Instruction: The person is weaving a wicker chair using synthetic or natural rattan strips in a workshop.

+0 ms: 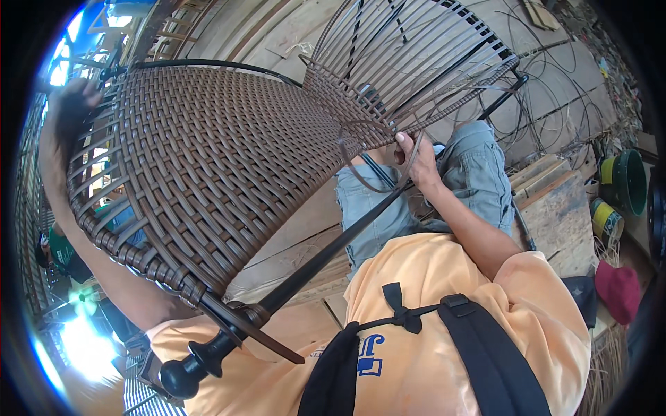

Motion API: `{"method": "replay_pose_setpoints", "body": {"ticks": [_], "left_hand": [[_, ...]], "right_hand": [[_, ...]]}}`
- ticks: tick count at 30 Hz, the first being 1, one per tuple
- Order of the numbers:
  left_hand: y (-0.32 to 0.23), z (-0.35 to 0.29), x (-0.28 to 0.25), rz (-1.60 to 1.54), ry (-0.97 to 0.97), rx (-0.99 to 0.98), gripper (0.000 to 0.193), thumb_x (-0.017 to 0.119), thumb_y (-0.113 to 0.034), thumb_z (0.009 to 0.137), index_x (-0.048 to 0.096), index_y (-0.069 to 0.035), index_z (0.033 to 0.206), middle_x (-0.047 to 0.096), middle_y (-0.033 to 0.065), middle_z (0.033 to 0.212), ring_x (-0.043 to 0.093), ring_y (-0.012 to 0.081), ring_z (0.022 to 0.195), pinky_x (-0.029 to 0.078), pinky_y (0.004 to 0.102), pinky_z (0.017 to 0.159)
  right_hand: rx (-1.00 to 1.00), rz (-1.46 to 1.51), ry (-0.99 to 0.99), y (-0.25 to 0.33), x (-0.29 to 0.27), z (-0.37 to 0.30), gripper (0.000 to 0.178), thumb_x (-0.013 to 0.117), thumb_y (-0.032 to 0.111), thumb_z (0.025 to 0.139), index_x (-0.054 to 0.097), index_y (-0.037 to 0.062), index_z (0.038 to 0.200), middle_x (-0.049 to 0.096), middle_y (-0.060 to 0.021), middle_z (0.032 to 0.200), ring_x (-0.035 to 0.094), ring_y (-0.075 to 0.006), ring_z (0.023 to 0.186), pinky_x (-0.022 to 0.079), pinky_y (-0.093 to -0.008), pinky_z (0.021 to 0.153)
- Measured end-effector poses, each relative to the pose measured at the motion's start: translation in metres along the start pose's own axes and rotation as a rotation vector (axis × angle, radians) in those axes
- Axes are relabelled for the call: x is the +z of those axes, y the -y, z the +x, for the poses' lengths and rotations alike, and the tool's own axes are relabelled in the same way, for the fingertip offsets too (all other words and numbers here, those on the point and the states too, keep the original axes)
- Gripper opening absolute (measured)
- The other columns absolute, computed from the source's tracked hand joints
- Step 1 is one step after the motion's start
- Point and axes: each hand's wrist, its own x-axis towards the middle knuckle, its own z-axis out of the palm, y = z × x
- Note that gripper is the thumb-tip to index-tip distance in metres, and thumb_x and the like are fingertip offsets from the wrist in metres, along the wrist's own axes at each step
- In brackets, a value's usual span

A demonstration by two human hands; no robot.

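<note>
The right hand pinches a loose brown plastic weaving strand at the three o'clock edge of the brown woven wicker chair panel, best pulled snug and flat, while the left hand grips its ten o'clock rim.

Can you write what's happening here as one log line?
left hand: steadies woven chair panel | right hand: grips loose brown strand | weave: unfinished

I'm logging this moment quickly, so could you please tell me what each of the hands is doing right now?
Left hand: gripping the far edge of the brown woven wicker panel.
Right hand: closed on a loose brown wicker strand.
</note>
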Motion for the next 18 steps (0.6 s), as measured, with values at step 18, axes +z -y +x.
{"method": "replay_pose_setpoints", "body": {"ticks": [18], "left_hand": [[0.052, 0.021, -0.045, 0.3, 0.167, -0.203, 0.041, 0.06, -0.027, 0.082, 0.051, 0.001, 0.111, 0.055, 0.0105, 0.106, 0.055, 0.0157, 0.096, 0.044, 0.0294, 0.085]], "right_hand": [[-0.005, -0.06, 0.032, 0.006, 0.011, 0.014, 0.028, 0.06, 0.024, 0.085, 0.05, -0.0001, 0.076, 0.047, -0.0024, 0.061, 0.044, -0.0098, 0.048, 0.036, -0.0238, 0.043]]}}
